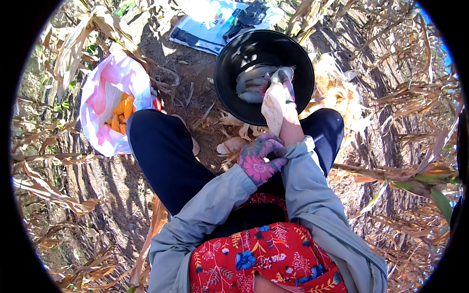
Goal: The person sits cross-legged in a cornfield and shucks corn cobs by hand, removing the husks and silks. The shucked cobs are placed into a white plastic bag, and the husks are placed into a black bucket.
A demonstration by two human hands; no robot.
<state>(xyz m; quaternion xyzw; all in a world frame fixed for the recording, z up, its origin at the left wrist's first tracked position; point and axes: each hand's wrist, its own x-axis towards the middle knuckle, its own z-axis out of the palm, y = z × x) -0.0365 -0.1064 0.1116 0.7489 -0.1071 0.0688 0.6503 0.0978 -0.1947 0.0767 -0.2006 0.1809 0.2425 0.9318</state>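
Observation:
My right hand (288,89), in a patterned glove, reaches into a black bucket (223,99) between my knees. It grips a pale corn ear in its husk (274,106), whose lower end lies against my wrist. Under that hand, several more husk-covered ears (251,82) lie in the bucket. My left hand (259,161) wears a grey glove with a pink flower. Its thumb and fingers are curled against the cuff of my right sleeve (298,146) and seem to pinch the cloth.
At left, a white-and-pink plastic bag (91,121) stands open with bare yellow cobs (120,114) inside. A printed plastic sack (205,29) lies beyond the bucket. Loose husks (339,91) are heaped at right. A pale husk (231,145) rests on the soil. Dry corn stalks (410,177) surround me.

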